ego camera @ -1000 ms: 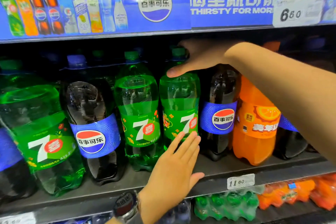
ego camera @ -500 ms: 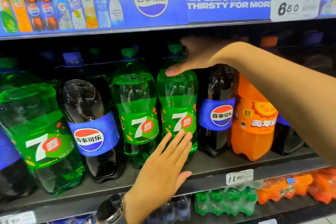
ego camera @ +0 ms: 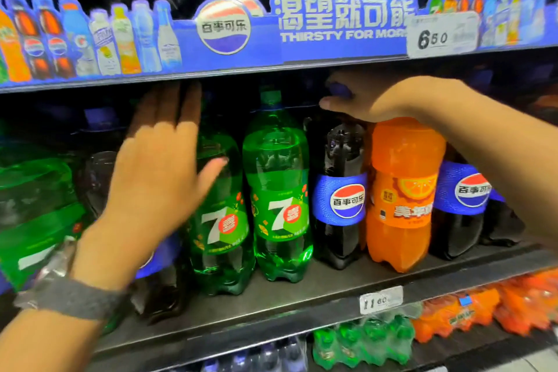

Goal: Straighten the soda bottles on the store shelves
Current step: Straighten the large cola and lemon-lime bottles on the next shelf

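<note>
Nearest, the left grip [ego camera: 157,172], with a grey woven watch band [ego camera: 75,299] on its wrist, is wide and flat, fingers straight, holding nothing. It hovers before the shoulder of the left green plastic 7-label bottle [ego camera: 220,220] and hides most of a dark blue-labelled bottle [ego camera: 160,290] at the shelf front. Motion blur keeps me from telling whether it touches either.

Beyond it, on the dark metal shelf [ego camera: 302,290], the front row runs rightward: a second green plastic bottle [ego camera: 276,205], then the dark plastic cola bottle [ego camera: 339,199] with its blue wrap label, just beside a tall orange plastic soda bottle [ego camera: 401,190]. Higher and farther back, the right grip [ego camera: 362,100] is curled round the cola bottle's blue cap [ego camera: 339,90], close under the blue printed banner strip [ego camera: 229,63] of the shelf above.

The step looks like squaring that cola bottle. Its label already faces out, so I judge a small twist from the cap enough. A tall bottle steered from the top tips easily, so its base should keep to the shelf, with the flat left palm steadying the neighbours. Headroom looks tight: slide, don't lift.
</note>
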`<state>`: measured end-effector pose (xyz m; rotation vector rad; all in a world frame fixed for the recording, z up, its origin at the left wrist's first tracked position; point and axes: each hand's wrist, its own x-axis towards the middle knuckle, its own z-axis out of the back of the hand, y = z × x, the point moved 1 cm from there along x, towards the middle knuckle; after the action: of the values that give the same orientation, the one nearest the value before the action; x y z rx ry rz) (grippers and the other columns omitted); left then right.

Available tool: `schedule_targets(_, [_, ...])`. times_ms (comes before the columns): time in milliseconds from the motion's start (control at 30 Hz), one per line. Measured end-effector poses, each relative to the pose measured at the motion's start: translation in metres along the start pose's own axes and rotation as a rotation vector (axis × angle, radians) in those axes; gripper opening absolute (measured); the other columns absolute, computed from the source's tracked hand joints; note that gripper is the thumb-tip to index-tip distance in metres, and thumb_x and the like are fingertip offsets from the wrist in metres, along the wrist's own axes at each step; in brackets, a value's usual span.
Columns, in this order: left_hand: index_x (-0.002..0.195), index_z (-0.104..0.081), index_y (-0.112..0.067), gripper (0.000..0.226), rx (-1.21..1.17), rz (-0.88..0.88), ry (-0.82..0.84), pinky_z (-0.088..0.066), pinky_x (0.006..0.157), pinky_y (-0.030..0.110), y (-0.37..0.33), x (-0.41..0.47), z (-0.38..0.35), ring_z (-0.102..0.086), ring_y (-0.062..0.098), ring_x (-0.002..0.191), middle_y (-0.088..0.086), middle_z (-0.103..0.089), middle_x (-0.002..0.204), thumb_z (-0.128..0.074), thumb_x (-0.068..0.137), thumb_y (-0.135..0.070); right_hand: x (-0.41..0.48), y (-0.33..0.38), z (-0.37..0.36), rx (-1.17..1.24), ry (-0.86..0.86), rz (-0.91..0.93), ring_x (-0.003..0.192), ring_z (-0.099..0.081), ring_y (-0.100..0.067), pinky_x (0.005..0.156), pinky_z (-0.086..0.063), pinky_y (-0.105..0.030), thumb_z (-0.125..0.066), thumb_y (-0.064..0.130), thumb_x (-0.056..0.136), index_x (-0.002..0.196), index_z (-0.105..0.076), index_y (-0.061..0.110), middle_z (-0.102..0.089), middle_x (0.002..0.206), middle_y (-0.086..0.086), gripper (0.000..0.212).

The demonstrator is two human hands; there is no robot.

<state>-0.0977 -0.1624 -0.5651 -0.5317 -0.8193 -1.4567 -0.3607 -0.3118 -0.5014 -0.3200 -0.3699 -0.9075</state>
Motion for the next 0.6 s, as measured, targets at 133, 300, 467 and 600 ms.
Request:
schedule_targets(133, [0.153, -0.012, -0.021, 0.097, -0.07, 0.021, 0.227, -0.026, 0.114, 0.047, 0.019, 0.03, -0.006, -0.023, 0.033, 0.142, 0.011, -0.016, 0.159, -0.061, 0.078, -0.058, 0.003, 0.001, -0.013, 0.108, -0.07, -0.057, 0.105, -0.052, -0.032, 0.087, -0.041, -0.036, -0.044, 0.037, 0.098, 0.116, -0.054, 0.011, -0.057, 0.114, -0.014, 0.033])
schedule_targets(300, [0.151, -0.008, -0.034, 0.096, -0.106, 0.011, 0.243, -0.034, 0.109, 0.05, 0.03, 0.035, -0.019, -0.031, 0.034, 0.139, 0.008, -0.021, 0.158, -0.058, 0.075, -0.067, 0.001, 0.002, -0.028, 0.25, -0.075, -0.102, 0.105, -0.054, -0.032, 0.088, -0.042, -0.036, -0.033, 0.036, 0.102, 0.125, -0.043, 0.011, -0.057, 0.114, -0.017, 0.035])
schedule_targets(467, [0.144, -0.009, -0.044, 0.097, -0.161, 0.044, 0.219, -0.042, 0.101, 0.053, 0.043, 0.036, -0.034, -0.045, 0.04, 0.128, 0.01, -0.037, 0.151, -0.052, 0.066, -0.082, 0.001, 0.002, -0.029, 0.256, -0.136, -0.119, 0.108, -0.052, -0.031, 0.085, -0.039, -0.035, -0.03, 0.037, 0.102, 0.125, -0.04, 0.009, -0.055, 0.114, -0.018, 0.037])
schedule_targets(600, [0.143, -0.003, -0.051, 0.1, -0.167, 0.047, 0.147, -0.046, 0.096, 0.053, 0.052, 0.037, -0.046, -0.05, 0.041, 0.122, 0.007, -0.042, 0.148, -0.038, 0.059, -0.093, 0.002, 0.0, -0.028, 0.273, -0.11, -0.119, 0.108, -0.054, -0.031, 0.091, -0.042, -0.037, -0.029, 0.037, 0.102, 0.125, -0.04, 0.012, -0.059, 0.112, -0.015, 0.036])
